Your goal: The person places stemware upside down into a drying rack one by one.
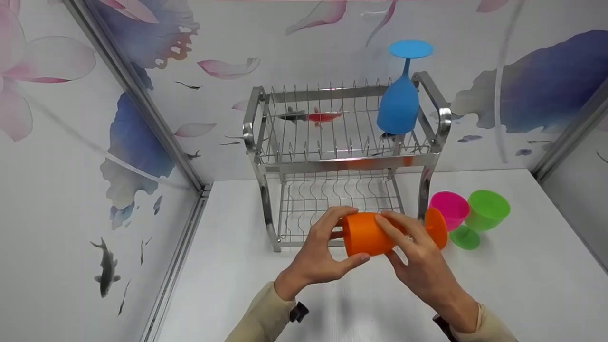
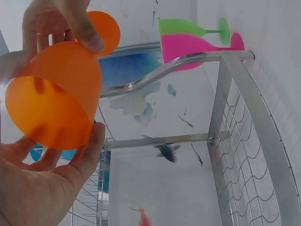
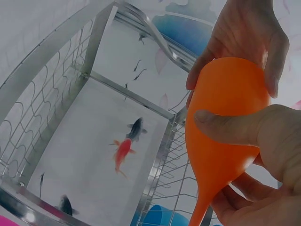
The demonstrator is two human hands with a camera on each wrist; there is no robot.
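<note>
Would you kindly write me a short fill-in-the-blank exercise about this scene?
1. The left hand and right hand hold the ____ goblet.
2. The blue goblet stands upside ____ on the rack.
3. In the head view, the pink goblet is to the ____ of the green goblet.

Missing words: orange; down; left.

A smooth white worktop (image 1: 223,285) carries a silver metal two-tier wire dish rack (image 1: 327,166) by its back edge. Near its back right corner stand a magenta plastic goblet (image 1: 449,208) and a lime-green plastic goblet (image 1: 488,209), upright, the green nearer the right edge. A blue plastic goblet (image 1: 399,107) sits upside down at the rack's upper right end.
</note>
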